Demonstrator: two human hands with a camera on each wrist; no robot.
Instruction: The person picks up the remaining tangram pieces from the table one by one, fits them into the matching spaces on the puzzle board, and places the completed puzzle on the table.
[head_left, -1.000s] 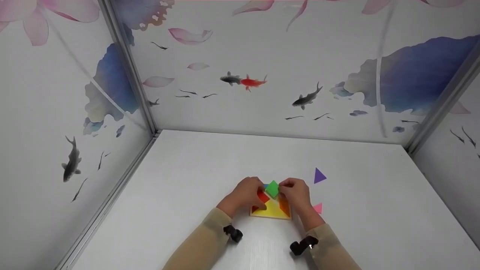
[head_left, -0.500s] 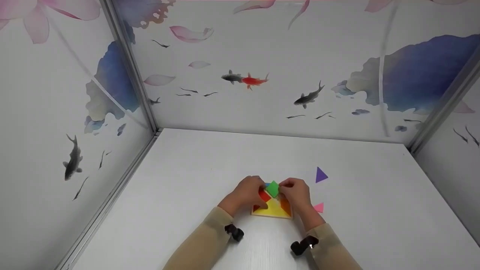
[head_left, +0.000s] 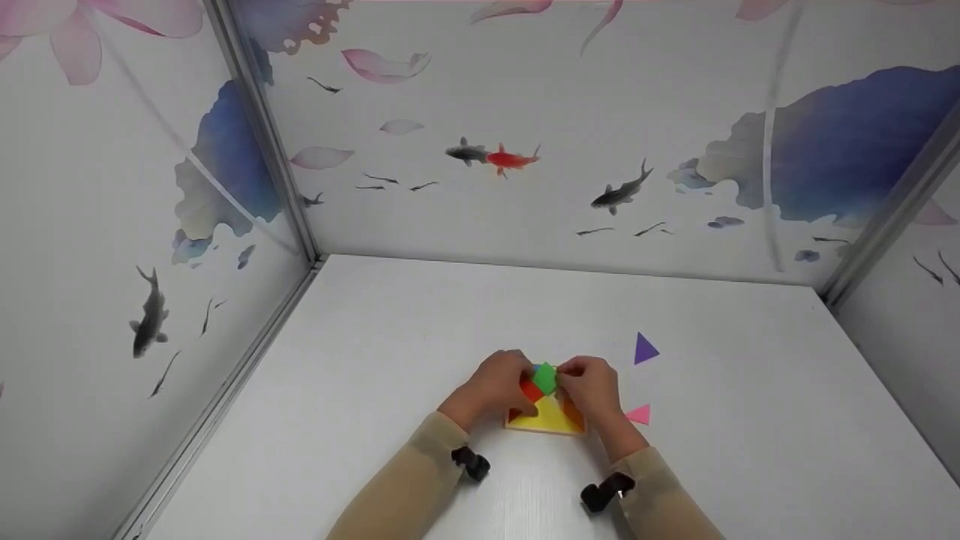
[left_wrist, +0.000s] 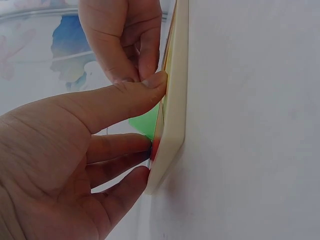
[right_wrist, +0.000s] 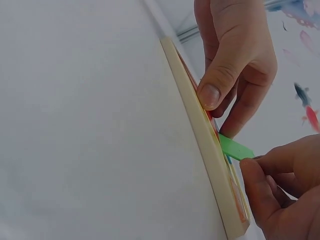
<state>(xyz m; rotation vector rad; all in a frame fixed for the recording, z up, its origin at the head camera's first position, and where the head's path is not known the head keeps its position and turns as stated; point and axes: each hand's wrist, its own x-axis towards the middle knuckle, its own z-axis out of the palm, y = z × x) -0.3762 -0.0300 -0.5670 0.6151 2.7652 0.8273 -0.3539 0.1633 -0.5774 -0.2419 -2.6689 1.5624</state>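
A shallow tangram tray [head_left: 545, 432] lies on the table, holding a yellow triangle [head_left: 551, 416], a red piece [head_left: 532, 389], an orange piece [head_left: 573, 413] and a bit of blue. Between the thumb and index finger of my right hand [head_left: 595, 386] is a green tangram piece [head_left: 545, 379]. That green piece [right_wrist: 235, 148] stands tilted in the right wrist view, its inner edge down at the tray. My left hand [head_left: 495, 380] spans the tray's left side; its thumb touches the yellow area and its fingertips rest near the red and green pieces. The hand covers part of the tray's left side.
A purple triangle [head_left: 645, 349] lies on the white table [head_left: 420, 307] beyond the right hand. Close to the right wrist is a pink triangle [head_left: 640, 414], partly covered by it. Printed panels [head_left: 540, 217] with fish and petals enclose the table.
The green piece has tilted and shifted slightly left toward the red piece. Both hands stay nearly in place, while the head view has drifted a little.
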